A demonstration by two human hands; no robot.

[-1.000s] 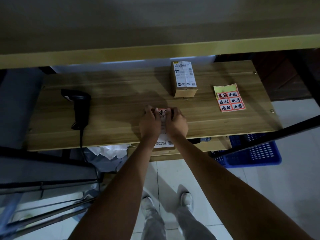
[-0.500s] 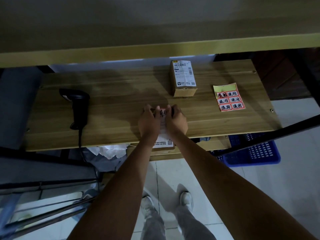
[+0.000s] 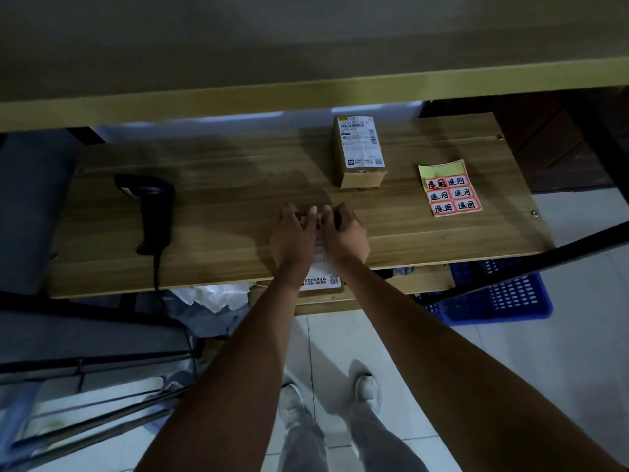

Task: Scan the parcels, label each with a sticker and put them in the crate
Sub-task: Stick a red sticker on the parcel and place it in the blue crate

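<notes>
1. Cardboard is seen at the near edge of the wooden table [image 3: 102,274], where a parcel [image 3: 321,282] with a white printed label overhangs slightly.
2. Both hands are laid side by side on that parcel's far end: the left hand [image 3: 292,238] and right hand [image 3: 347,236] have fingers curled down over it, pressing on a red sticker [image 3: 318,221] that is barely visible between them.
3. A blue crate [image 3: 503,298] is partly seen on the floor under the table's right side.
4. A black scanner [image 3: 153,212] is laid at the left, its cable hanging over the near edge.
5. A sticker sheet [image 3: 451,190] lies at the right.
6. A second parcel [image 3: 360,151] is set at the far side.
</notes>
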